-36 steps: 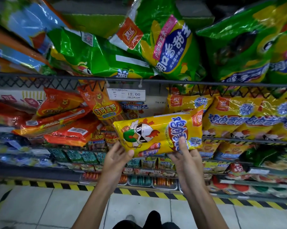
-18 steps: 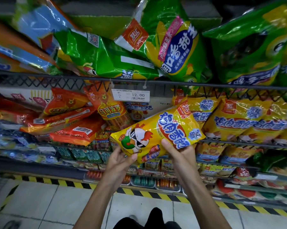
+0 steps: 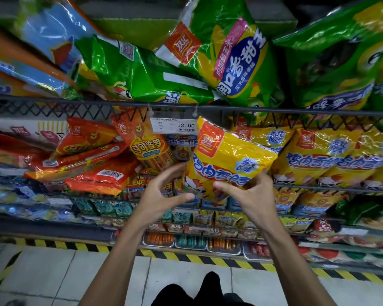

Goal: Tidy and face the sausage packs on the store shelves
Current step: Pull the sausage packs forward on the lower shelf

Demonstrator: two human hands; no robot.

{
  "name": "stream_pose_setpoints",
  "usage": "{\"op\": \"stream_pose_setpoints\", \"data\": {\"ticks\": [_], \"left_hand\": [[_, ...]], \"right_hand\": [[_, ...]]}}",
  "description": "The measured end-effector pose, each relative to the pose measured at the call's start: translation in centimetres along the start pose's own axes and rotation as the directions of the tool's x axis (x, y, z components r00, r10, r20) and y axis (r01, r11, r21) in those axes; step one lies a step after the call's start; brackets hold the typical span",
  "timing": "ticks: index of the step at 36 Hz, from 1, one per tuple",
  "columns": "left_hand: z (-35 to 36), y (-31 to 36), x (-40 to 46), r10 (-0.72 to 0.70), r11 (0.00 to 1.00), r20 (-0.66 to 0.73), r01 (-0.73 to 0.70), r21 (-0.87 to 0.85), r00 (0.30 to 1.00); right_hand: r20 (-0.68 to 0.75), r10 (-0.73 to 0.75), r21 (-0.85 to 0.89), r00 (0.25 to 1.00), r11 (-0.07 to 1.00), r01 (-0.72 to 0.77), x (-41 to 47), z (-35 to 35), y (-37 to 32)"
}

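Your right hand is gripping the lower end of a yellow sausage pack, thumb across its front and fingers curled behind its right edge. You are holding the pack nearly upright, tilted a little to the left, its orange corner label at the top, in front of the middle wire shelf. Your left hand is sitting just beside the pack's lower left edge with fingers spread and relaxed, grasping nothing; whether its fingertips are touching the wrapper you cannot tell from this view.

The pack's top corner is lying just below a white price tag reading 12.00, which is hanging from the rail of the upper shelf. To the right of the held pack, matching yellow packs are standing in a row, facing forward. To the left, orange-red packs are lying tumbled across one another at angles. Above the rail, large green bags are leaning forward. Below your hands, lower shelves are holding smaller goods, and a yellow-and-black striped strip is running along the tiled floor.
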State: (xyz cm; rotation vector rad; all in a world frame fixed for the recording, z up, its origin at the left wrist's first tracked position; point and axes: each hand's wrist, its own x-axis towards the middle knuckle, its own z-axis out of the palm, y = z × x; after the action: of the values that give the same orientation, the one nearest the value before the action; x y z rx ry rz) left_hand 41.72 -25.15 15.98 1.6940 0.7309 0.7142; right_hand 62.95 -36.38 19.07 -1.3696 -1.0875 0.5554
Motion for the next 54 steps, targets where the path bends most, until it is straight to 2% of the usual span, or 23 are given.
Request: {"op": "stream_pose_setpoints", "data": {"ticks": [5,10,15,19,22,24,28,32,34,37,40,42,45,50,52,54], "left_hand": [[0.6,0.8,2.0,0.084,0.996,-0.013,-0.083,0.030,0.996],[1.3,-0.4,2.8,0.147,0.987,-0.158,-0.154,-0.035,0.976],[1.7,-0.8,3.4,0.188,0.980,-0.271,-0.197,-0.004,0.944],[1.8,-1.1,4.7,0.150,0.986,-0.209,-0.161,-0.036,0.966],[2.1,-1.7,5.2,0.053,0.995,-0.145,-0.064,-0.072,0.988],[2.0,-2.2,5.1,0.016,0.999,-0.121,-0.021,-0.042,0.992],[1.6,-2.8,5.1,-0.013,0.990,-0.026,0.017,0.137,1.000],[1.3,-2.9,5.2,-0.018,0.968,-0.059,0.032,0.249,0.998],[1.4,-2.9,5.2,0.026,0.945,-0.080,0.002,0.326,0.996],[1.5,-2.5,5.9,0.090,0.910,-0.076,-0.051,0.410,0.993],[1.4,-2.1,6.5,0.097,0.874,-0.099,-0.037,0.485,0.990],[1.4,-2.2,6.8,0.107,0.874,-0.122,-0.035,0.485,0.987],[1.5,-2.1,7.4,0.099,0.850,-0.148,-0.006,0.526,0.984],[1.7,-1.4,9.1,0.074,0.819,-0.144,0.022,0.574,0.987],[1.6,-1.7,9.3,0.056,0.809,-0.097,0.012,0.588,0.994],[1.4,-2.3,8.8,-0.005,0.841,-0.020,0.015,0.541,1.000]], "right_hand": [[0.039,-0.023,0.060,0.999,0.998,0.020,1.3,0.9,-0.5],[-0.049,-0.046,-0.013,0.998,0.999,0.046,1.4,1.9,0.0],[-0.082,-0.045,0.075,0.996,0.996,0.052,-0.2,1.3,1.7],[-0.118,-0.031,-0.002,0.993,1.000,0.031,-0.1,1.7,2.7],[-0.144,-0.021,-0.082,0.989,0.997,0.010,-0.1,2.3,4.1],[-0.120,-0.018,-0.178,0.993,0.984,-0.004,-0.3,2.6,5.3],[-0.132,-0.031,-0.340,0.991,0.940,-0.016,-0.5,3.4,5.9],[-0.143,-0.060,-0.398,0.988,0.917,-0.003,-0.1,4.2,5.3],[-0.157,-0.064,-0.443,0.986,0.897,-0.012,0.3,4.0,5.1],[-0.103,-0.069,-0.537,0.992,0.843,0.003,0.9,3.8,5.3],[-0.149,-0.084,-0.486,0.985,0.874,0.001,-0.2,4.4,5.5],[-0.203,-0.174,-0.482,0.964,0.874,0.056,-1.9,5.1,5.9],[-0.078,-0.343,-0.534,0.936,0.808,0.251,-2.9,5.6,6.5],[0.032,-0.198,-0.602,0.980,0.778,0.177,-0.7,5.5,6.0],[0.066,-0.191,-0.625,0.979,0.757,0.190,-0.2,5.5,5.8],[0.077,-0.181,-0.626,0.980,0.757,0.189,-0.3,5.6,5.8]]}}
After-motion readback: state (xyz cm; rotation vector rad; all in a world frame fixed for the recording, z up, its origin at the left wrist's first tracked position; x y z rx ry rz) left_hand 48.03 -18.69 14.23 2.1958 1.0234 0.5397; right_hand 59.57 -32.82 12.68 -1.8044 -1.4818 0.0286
